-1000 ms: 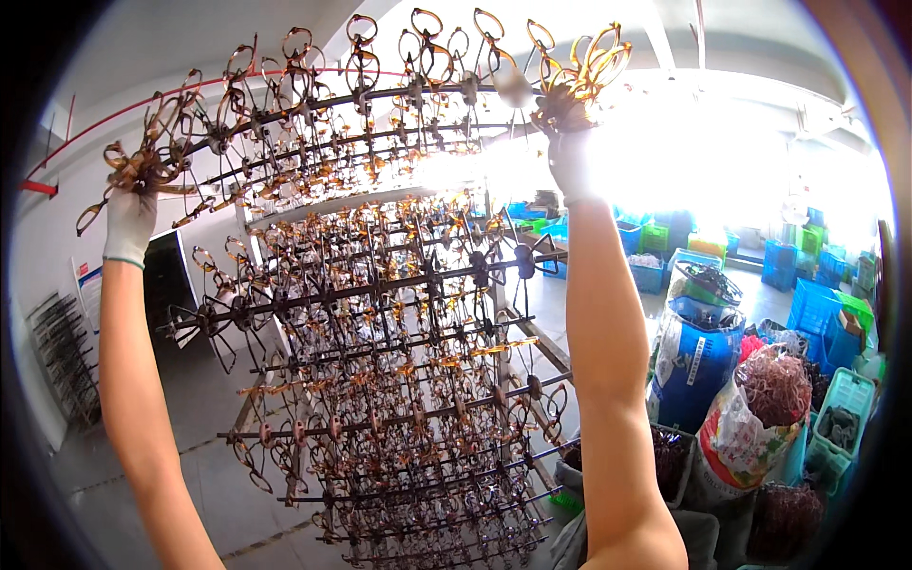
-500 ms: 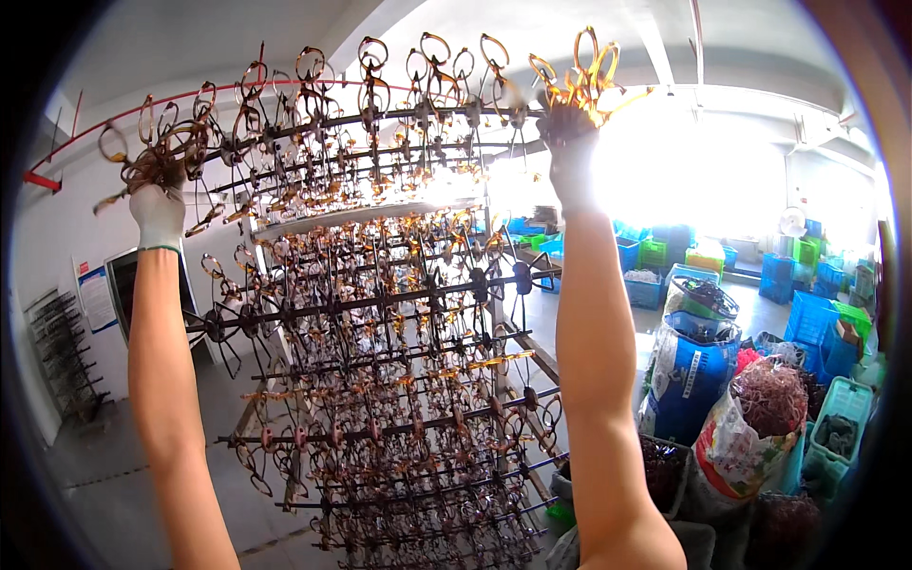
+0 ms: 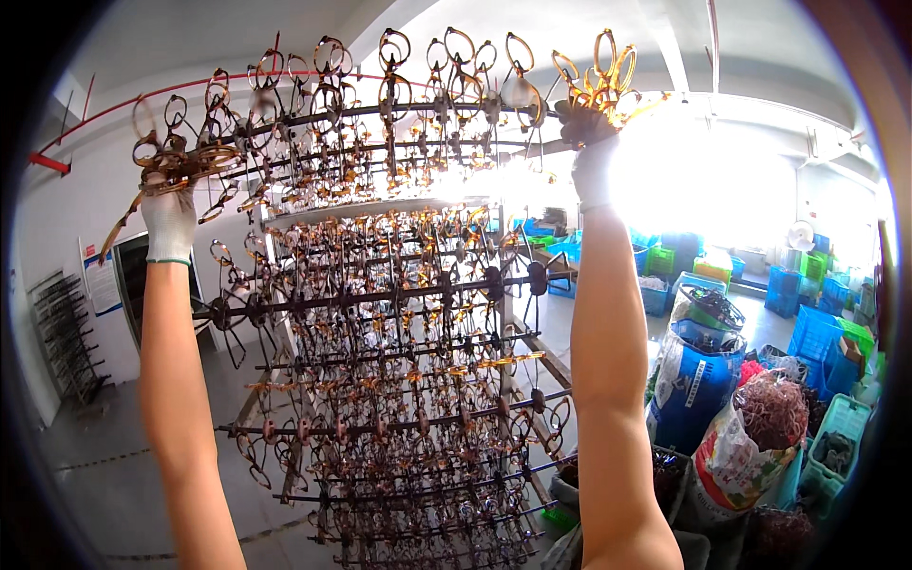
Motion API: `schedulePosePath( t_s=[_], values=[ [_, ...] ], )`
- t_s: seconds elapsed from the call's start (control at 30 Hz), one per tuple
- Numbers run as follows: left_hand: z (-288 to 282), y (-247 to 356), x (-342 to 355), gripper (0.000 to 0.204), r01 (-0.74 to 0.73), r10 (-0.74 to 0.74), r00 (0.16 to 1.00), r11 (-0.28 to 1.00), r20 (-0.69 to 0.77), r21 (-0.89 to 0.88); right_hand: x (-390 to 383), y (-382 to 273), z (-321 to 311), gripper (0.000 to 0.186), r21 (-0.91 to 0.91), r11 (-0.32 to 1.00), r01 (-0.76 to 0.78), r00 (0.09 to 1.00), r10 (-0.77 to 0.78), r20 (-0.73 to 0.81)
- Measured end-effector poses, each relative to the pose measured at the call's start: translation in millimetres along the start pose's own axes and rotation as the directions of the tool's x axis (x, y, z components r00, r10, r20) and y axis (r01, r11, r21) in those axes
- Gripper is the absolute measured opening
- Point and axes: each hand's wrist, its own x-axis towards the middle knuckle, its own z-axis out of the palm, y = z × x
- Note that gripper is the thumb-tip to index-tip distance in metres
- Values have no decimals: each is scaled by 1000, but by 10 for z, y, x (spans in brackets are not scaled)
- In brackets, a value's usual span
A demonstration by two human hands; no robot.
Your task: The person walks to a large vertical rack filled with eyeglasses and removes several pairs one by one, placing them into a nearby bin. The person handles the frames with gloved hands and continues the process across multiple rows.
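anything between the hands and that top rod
Brown looped pieces bunch at the left hand and amber ones at the right hand, near the ends of the top rod, hiding any contact; nothing else visible intervenes.

The frames (image 3: 594, 99) are amber and brown, the bars (image 3: 375, 295) black, the left glove (image 3: 171, 228) white with a green hem, the sack (image 3: 730, 461) white with red print.

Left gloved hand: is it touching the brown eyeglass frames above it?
Touching: the head view shows the left hand meeting the brown eyeglass frames without a gap.
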Motion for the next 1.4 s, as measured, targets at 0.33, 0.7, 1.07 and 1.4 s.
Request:
schedulePosePath(
  t_s=[0.33, 0.7, 1.07, 1.4],
  values=[
    [490, 176, -66, 17, 222, -84, 911, 926, -404, 306, -350, 614, 190, 18, -111, 968, -227, 964, 206, -170],
    [178, 59, -44, 19, 0, 3, 1000, 990, -22, 143, -125, 627, 474, 35, -289, 945, 153, 986, -127, 106],
    [824, 282, -45, 17, 130, 18, 778, 973, -628, 189, -249, 347, 573, 14, 44, 999, -19, 998, 21, -53],
    [375, 216, -331, 25, -241, 328, 944, 599, 41, 764, -118, 634, 159, 23, -510, 791, 338, 941, -302, 154]
  ],
)
